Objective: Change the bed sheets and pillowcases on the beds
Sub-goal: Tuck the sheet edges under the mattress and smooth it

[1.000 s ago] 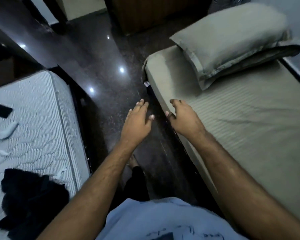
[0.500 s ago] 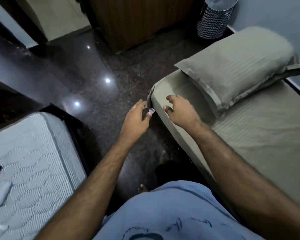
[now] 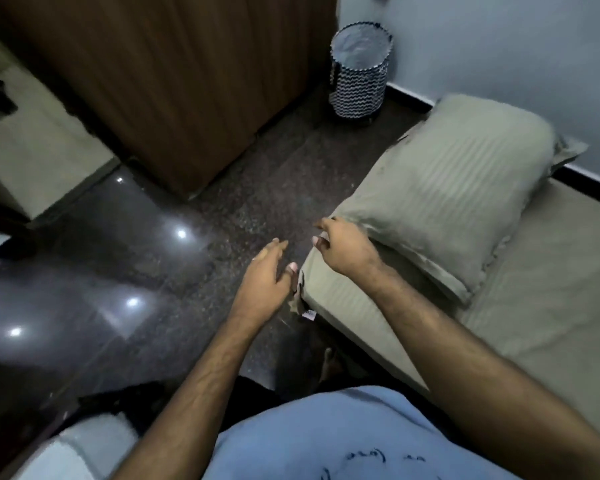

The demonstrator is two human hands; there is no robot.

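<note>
The olive bed sheet (image 3: 541, 306) is lying stretched over the bed at the right, covering the mattress down its near side and round the front corner, where a small fabric tag (image 3: 308, 314) is hanging off the corner's lower edge. A pillow (image 3: 444, 199) in a matching striped olive pillowcase is lying across the bed's far end, reaching almost to the left edge and resting on the sheet.

The right hand (image 3: 343, 249) is hovering over the bed's front corner, just beside the pillow's near-left corner, with its fingers loosely curled and its grip empty; whether its fingertips are touching the sheet cannot be told. The left hand (image 3: 265, 287) is hanging just off the bed's corner over the floor, fingers stretched forward and relaxed, its thumb lying close to the sheet's corner fold, its grip open and holding nothing.

The dark polished floor (image 3: 160, 271) is reflecting several ceiling lights. A wooden wardrobe (image 3: 174, 84) is standing beyond it, and a round laundry basket (image 3: 359, 69) with a black-and-white zigzag pattern is sitting by the pale wall past the head of the bed. The person's blue shirt (image 3: 343, 441) is filling the bottom edge, and a pale corner of another bed (image 3: 84, 448) is showing at the lower left.
</note>
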